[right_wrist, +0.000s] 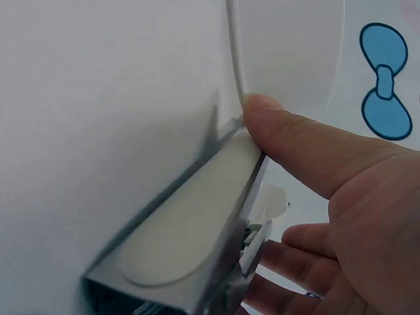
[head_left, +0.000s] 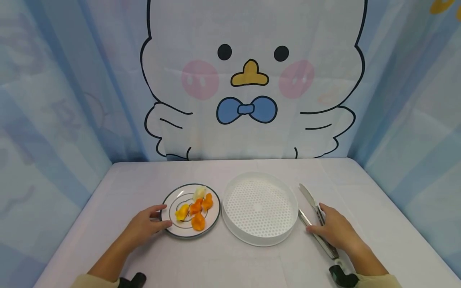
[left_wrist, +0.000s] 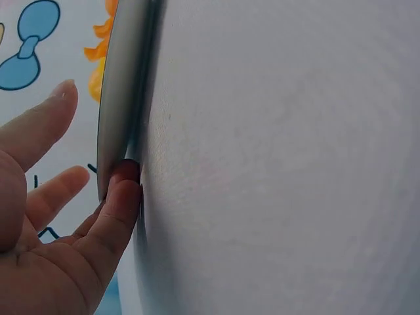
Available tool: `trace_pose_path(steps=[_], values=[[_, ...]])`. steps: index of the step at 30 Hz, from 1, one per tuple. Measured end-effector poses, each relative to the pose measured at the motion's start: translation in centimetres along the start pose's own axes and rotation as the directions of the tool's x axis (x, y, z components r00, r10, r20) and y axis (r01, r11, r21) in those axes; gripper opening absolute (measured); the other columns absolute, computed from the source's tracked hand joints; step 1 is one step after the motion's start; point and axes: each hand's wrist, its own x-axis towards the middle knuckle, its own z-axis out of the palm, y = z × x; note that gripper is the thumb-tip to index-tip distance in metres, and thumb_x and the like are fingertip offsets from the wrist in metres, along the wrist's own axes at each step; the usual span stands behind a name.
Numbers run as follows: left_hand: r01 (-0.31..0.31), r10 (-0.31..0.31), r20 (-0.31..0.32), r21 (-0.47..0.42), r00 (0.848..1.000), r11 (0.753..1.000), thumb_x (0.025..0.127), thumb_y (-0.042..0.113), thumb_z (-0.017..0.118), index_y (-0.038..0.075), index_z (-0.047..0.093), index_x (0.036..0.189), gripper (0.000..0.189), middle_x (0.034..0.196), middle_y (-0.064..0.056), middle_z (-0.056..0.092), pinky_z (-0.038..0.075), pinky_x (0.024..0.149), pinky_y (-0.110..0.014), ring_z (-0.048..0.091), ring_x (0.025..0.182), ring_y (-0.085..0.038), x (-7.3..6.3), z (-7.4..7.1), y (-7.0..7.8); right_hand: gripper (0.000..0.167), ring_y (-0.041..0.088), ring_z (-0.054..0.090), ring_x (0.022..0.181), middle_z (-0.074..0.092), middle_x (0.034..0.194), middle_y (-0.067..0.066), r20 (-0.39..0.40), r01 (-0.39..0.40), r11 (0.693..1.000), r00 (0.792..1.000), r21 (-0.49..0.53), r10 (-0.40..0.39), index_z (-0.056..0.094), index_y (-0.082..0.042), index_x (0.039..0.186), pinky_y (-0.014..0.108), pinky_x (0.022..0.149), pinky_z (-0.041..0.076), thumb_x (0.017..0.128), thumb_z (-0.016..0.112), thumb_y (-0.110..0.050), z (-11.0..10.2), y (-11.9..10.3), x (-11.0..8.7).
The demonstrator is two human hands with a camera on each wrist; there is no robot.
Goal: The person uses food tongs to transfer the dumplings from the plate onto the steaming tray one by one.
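My left hand [head_left: 147,224] is at the left edge of a white plate [head_left: 180,231] with a dark rim. In the left wrist view, fingertips [left_wrist: 121,190] reach under the rim while the thumb stands apart above it. Several small orange, yellow and pale pieces [head_left: 198,222] lie on the plate; their kind is unclear. On the right, my right hand [head_left: 336,228] holds metal tongs [head_left: 325,246] between thumb and fingers, their arms spread and pointing away. A white oval inset [right_wrist: 190,223] shows on the tongs' handle in the right wrist view.
A round white tray [head_left: 262,240] with a perforated base stands between the plate and the tongs, close to both. White cloth covers the table [head_left: 245,268]. Behind it hangs a curtain [head_left: 248,136] with a cartoon bird.
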Motion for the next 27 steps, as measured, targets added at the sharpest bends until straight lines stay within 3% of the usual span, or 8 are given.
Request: trace_pose_path(steps=[10,16,27], values=[[-0.004,0.004,-0.005,-0.015,1.000,1.000,0.081,0.036,0.082,0.002,0.050,0.144,0.079,0.128,-0.023,0.057,0.040,0.099,-0.061,0.051,0.116,-0.040,0.26,0.22,-0.21,0.099,0.058,0.047,0.119,0.042,0.135,0.044,-0.013,-0.029,0.999,1.000,-0.020,0.029,0.033,0.022,0.140,0.063,0.091,0.045,0.079,0.083,-0.039,0.23,-0.45,0.26],[0.020,-0.021,-0.016,-0.023,1.000,1.000,0.082,0.031,0.082,0.001,0.050,0.144,0.076,0.126,-0.024,0.056,0.041,0.099,-0.060,0.051,0.113,-0.039,0.30,0.45,-0.10,0.092,0.052,0.058,0.104,0.049,0.126,0.043,-0.015,-0.080,0.996,0.997,-0.028,0.080,0.039,0.022,0.135,0.060,0.082,0.052,0.082,0.081,-0.040,0.06,-0.35,0.16],[0.023,-0.023,-0.019,-0.018,1.000,1.000,0.082,0.031,0.082,0.001,0.050,0.143,0.075,0.121,-0.022,0.057,0.043,0.096,-0.057,0.052,0.107,-0.036,0.27,0.41,-0.09,0.085,0.045,0.063,0.095,0.056,0.120,0.041,-0.073,-0.075,0.997,0.995,-0.030,0.073,0.048,0.022,0.129,0.055,0.076,0.054,0.083,0.077,-0.043,0.48,0.14,0.03]])
